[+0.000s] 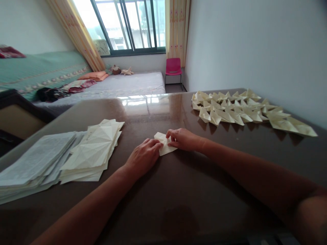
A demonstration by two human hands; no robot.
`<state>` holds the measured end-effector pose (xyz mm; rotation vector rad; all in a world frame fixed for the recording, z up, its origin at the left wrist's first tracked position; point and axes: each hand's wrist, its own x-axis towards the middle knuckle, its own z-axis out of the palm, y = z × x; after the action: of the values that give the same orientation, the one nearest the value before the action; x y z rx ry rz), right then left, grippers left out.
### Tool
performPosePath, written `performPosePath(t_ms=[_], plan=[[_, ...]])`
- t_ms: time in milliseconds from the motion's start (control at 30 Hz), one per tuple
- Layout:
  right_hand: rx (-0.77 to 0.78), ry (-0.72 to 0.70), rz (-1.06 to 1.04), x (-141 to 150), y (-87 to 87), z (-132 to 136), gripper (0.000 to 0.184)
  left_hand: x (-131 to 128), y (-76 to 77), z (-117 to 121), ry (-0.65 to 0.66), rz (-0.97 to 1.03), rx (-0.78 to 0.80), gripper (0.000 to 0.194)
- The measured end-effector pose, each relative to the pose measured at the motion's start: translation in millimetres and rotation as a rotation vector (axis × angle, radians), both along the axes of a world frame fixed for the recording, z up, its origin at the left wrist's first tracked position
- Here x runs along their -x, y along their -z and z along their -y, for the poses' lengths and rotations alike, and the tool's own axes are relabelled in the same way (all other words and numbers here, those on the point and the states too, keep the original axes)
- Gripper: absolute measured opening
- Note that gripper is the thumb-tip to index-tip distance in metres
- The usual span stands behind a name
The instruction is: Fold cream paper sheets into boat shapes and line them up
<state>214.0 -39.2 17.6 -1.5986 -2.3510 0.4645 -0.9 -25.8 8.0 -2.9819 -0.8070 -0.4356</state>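
Note:
A small folded piece of cream paper (163, 150) lies on the brown table between my two hands. My left hand (146, 153) rests against its left edge, with the fingers close together and the tips on the paper. From the other side, my right hand (182, 139) pinches the paper's right part between thumb and curled fingers. The underside of the paper and part of its folds are hidden by my fingers.
On the left sit a stack of creased cream sheets (95, 146) and a pile of greyish printed paper (38, 156). Rows of folded paper shapes (232, 110) stand at the far right of the glossy table (158, 204). A bed (138, 83) and pink chair (173, 66) are beyond.

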Motion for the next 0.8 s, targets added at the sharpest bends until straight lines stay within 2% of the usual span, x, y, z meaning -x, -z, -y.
performPosePath(t_ms=[133, 367, 467, 567, 667, 800], plan=[[-0.001, -0.012, -0.026, 0, 1.7, 0, 0.020, -5, 0.6, 10, 0.065, 0.029, 0.025, 0.024], [0.153, -0.042, -0.113, 8, -2.0, 7, 0.020, 5, -5.9, 3, 0.063, 0.007, 0.116, 0.023], [0.021, -0.055, -0.033, 8, -4.2, 9, 0.022, 7, -9.2, 2, 0.070, -0.003, 0.132, 0.024], [-0.070, -0.135, -0.035, 5, -4.1, 7, 0.023, 7, -9.5, 1, 0.060, 0.003, 0.146, 0.024], [-0.037, -0.181, -0.077, 2, -2.0, 3, 0.020, 9, -7.4, -2, -0.040, 0.004, 0.141, 0.023], [0.004, -0.170, -0.134, -2, 1.8, -2, 0.017, 7, -3.8, -4, -0.213, 0.005, 0.111, 0.028]])
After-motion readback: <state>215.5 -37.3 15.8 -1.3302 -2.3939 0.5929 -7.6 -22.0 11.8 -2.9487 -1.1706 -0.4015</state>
